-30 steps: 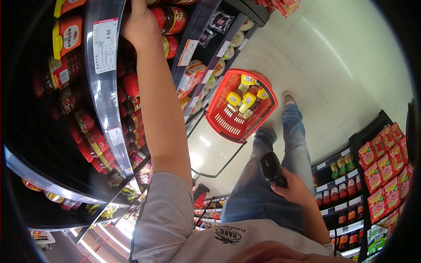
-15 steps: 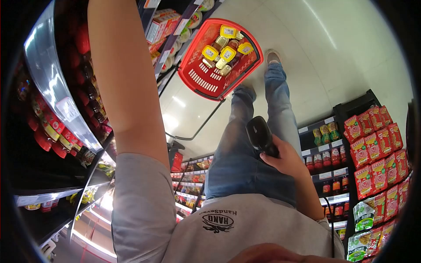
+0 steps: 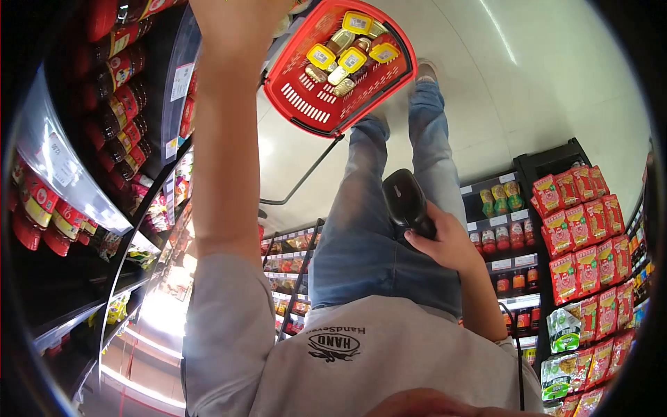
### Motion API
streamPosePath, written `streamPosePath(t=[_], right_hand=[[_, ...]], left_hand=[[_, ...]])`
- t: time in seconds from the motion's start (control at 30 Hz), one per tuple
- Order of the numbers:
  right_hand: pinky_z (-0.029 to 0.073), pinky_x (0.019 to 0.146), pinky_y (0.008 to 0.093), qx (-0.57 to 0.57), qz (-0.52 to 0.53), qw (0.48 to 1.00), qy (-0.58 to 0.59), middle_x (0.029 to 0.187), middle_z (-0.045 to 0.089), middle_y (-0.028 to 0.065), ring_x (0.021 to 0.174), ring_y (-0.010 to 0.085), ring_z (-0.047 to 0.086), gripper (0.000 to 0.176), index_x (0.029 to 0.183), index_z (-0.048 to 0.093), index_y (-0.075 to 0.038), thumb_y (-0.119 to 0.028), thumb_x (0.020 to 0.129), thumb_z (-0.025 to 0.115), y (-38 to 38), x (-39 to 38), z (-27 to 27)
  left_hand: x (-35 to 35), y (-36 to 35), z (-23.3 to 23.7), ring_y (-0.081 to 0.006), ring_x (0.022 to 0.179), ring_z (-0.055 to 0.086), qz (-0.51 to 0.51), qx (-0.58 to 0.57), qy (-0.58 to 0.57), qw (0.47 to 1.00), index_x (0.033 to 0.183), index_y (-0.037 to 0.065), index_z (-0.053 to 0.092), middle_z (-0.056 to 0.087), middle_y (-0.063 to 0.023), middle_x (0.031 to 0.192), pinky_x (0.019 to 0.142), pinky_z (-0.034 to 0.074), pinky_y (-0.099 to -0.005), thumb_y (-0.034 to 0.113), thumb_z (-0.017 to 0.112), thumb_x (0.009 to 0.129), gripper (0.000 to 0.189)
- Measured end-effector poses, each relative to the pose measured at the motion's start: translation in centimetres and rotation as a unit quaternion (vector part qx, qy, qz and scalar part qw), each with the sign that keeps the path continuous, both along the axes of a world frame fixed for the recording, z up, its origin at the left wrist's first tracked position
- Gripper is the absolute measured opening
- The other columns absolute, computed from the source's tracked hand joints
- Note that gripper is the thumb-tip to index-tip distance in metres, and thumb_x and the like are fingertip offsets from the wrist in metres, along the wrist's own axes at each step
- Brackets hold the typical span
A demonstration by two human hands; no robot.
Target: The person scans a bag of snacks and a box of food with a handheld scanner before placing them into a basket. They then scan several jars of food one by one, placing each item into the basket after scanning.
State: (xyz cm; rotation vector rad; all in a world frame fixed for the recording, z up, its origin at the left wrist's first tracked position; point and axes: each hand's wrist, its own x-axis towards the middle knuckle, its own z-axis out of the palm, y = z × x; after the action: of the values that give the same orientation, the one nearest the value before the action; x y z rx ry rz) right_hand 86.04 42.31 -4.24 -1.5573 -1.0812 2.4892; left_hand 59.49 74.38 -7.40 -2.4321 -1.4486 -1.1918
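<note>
My right hand (image 3: pixel 445 240) is closed round the handle of a black handheld device (image 3: pixel 404 201), held in front of my thighs. My left arm reaches up past the shelves on the left. Only the back part of my left hand (image 3: pixel 240 17) shows at the top edge, and its fingers are out of frame. Beside it, a red basket (image 3: pixel 300 104) stands tilted near my feet. Inside lie several containers with yellow lids (image 3: pixel 352 60) and some gold-coloured packs (image 3: pixel 344 87).
Shelves at the left hold red-labelled bottles (image 3: pixel 125 111) behind a clear shelf edge strip (image 3: pixel 62 160). At the right, a black rack carries red packets (image 3: pixel 587 222) and green packets (image 3: pixel 564 326). Small jars (image 3: pixel 504 236) stand on shelves beside it. A black cable (image 3: pixel 517 354) hangs near my right arm.
My left forearm has shifted in the view, and part of the hand now shows at the top. The basket appears higher and further left. My right hand still holds the device.
</note>
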Motion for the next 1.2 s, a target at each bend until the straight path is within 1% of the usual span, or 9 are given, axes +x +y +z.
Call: streamPosePath(t=[0.07,0.13,0.23,0.43,0.57,0.7,0.77,0.93,1.2], right_hand=[[0.050,0.074,0.0400,0.025,-0.019,1.000,0.001,0.087,0.067,0.0165,0.082,0.0373,0.066,0.038,0.121,0.060,-0.007,-0.020,0.088,0.073,-0.4,-0.4,-0.1],[0.050,0.074,0.0397,0.023,-0.005,1.000,0.000,0.088,0.067,0.0169,0.083,0.0377,0.066,0.039,0.121,0.060,-0.007,-0.020,0.087,0.073,-0.5,-0.4,0.0],[0.050,0.076,0.0389,0.026,0.005,1.000,-0.010,0.090,0.068,0.0172,0.083,0.0368,0.066,0.040,0.122,0.060,-0.006,-0.020,0.087,0.073,-0.4,-1.1,0.9],[0.050,0.075,0.0355,0.069,0.006,0.996,-0.063,0.086,0.066,0.0160,0.077,0.0290,0.063,0.038,0.119,0.060,-0.003,-0.018,0.087,0.073,-0.6,-2.9,4.1],[0.049,0.072,0.0328,0.123,-0.003,0.988,-0.099,0.081,0.062,0.0123,0.072,0.0203,0.058,0.039,0.119,0.060,-0.003,-0.019,0.086,0.073,-1.4,-4.4,9.0],[0.048,0.071,0.0318,0.162,-0.021,0.975,-0.152,0.080,0.062,0.0070,0.073,0.0154,0.055,0.040,0.119,0.060,-0.002,-0.019,0.085,0.074,-2.2,-5.7,16.4],[0.048,0.072,0.0316,0.202,-0.037,0.963,-0.175,0.082,0.062,0.0047,0.074,0.0153,0.055,0.041,0.119,0.060,-0.001,-0.020,0.085,0.074,-2.3,-5.8,20.1],[0.046,0.057,0.0254,0.269,-0.139,0.934,-0.188,0.078,0.060,-0.0016,0.064,0.0075,0.057,0.026,0.104,0.062,-0.007,-0.021,0.085,0.074,-0.7,-4.8,31.1],[0.040,0.052,0.0218,0.516,-0.128,0.823,-0.202,0.073,0.055,-0.0038,0.059,0.0048,0.052,0.023,0.104,0.060,-0.006,-0.017,0.087,0.071,0.1,-1.8,53.2]], left_hand=[[-2.5,-8.3,-1.0,-0.0324,0.108,0.064,0.009,-0.204,-0.047,0.978,0.133,-0.007,0.049,0.062,-0.0203,0.125,0.096,0.051,-0.0381,0.012,0.073,0.090,0.053],[-4.4,-14.5,-4.0,-0.0287,0.111,0.063,-0.005,-0.220,-0.041,0.975,0.126,-0.001,0.059,0.066,-0.0161,0.121,0.102,0.046,-0.0355,0.014,0.068,0.095,0.036],[-10.7,-27.9,-10.0,-0.0431,0.110,0.062,0.074,-0.509,-0.004,0.857,0.136,-0.004,0.049,0.063,-0.0260,0.123,0.098,0.050,-0.0477,0.020,0.067,0.095,0.051],[-23.5,-51.2,-14.1,-0.0438,0.154,0.007,0.157,-0.823,0.354,0.417,0.157,0.004,0.029,0.024,-0.0200,0.164,0.122,0.004,-0.0632,0.079,0.044,0.089,0.103],[-26.3,-55.3,-10.3,-0.0397,0.155,0.010,0.066,-0.859,0.448,0.238,0.156,0.016,0.036,0.032,-0.0117,0.163,0.122,-0.001,-0.0638,0.057,0.053,0.092,0.079],[-27.8,-57.7,-8.2,-0.0367,0.153,0.019,0.056,-0.820,0.449,0.351,0.152,0.015,0.042,0.039,-0.0115,0.159,0.122,0.009,-0.0623,0.035,0.054,0.094,0.063],[-28.0,-58.7,-7.0,-0.0350,0.153,0.021,0.096,-0.740,0.437,0.501,0.149,0.015,0.045,0.040,-0.0119,0.157,0.122,0.014,-0.0616,0.034,0.054,0.094,0.059],[-28.1,-57.7,-3.9,-0.0384,0.127,0.056,0.125,-0.790,0.180,0.572,0.135,0.004,0.055,0.064,-0.0199,0.131,0.108,0.044,-0.0516,0.038,0.058,0.090,0.057],[-30.4,-58.6,-6.6,-0.0385,0.120,0.061,0.039,-0.670,0.028,0.741,0.117,0.000,0.068,0.066,-0.0242,0.122,0.102,0.049,-0.0432,0.028,0.060,0.087,0.042]])
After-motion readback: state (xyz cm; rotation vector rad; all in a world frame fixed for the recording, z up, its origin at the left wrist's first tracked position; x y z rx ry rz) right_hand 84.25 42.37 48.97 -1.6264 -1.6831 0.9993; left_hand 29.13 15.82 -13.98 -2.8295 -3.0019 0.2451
